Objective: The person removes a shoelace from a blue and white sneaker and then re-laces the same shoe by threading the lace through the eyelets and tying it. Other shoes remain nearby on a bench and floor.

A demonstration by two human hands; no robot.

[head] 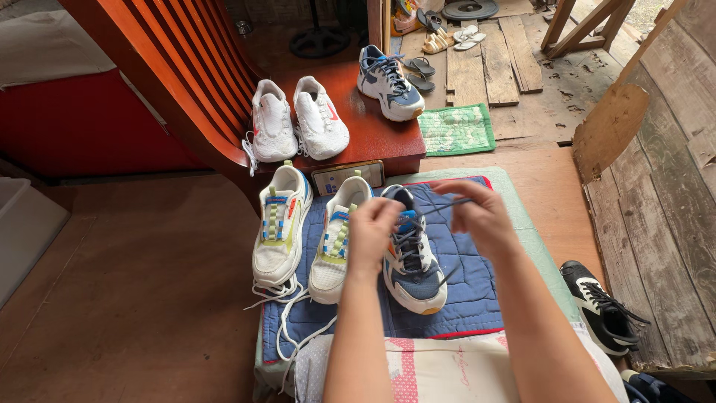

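Observation:
A blue and white sneaker [416, 270] with grey laces lies on a blue quilted mat [470, 291] in front of me. My left hand [373, 235] hovers over its tongue, fingers pinched on a lace. My right hand [481, 216] is just to the right and pulls a dark lace end taut above the shoe's collar. Left of it on the mat lies a pair of white sneakers [282, 224] with green and blue lace loops, their white laces loose and trailing off the mat's front edge.
A red wooden chair seat [380, 134] holds a white pair of sneakers [298, 119] and a matching blue sneaker [389, 82]. A phone [347, 176] leans at its front edge. A black and white sneaker [603, 306] lies right, sandals [447, 37] farther back.

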